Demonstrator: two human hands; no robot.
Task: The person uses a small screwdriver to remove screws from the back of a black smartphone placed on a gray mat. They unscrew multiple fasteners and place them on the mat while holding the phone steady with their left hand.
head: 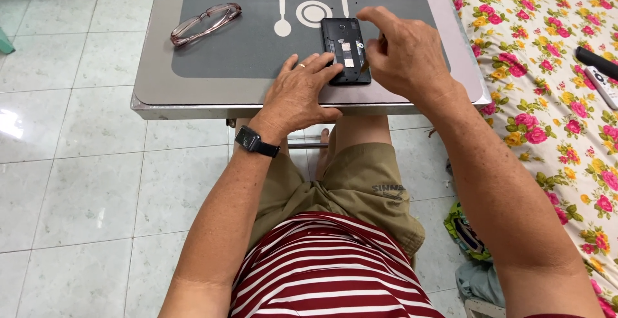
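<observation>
Head cam, L hand [297,96] flat, steadying black phone [346,49], R hand [403,53] fingers curled over it, gripping nothing

Black open-backed phone [346,51] on a grey mat [244,47]; pink-framed glasses [205,23] at ten o'clock; cream bedsheet with pink-and-yellow flowers [547,86] at three o'clock.

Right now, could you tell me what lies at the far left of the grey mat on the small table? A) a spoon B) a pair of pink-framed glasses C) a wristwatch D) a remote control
B: a pair of pink-framed glasses lies folded at the left of the grey mat, well apart from the opened black phone that the left hand and right hand touch.
</observation>
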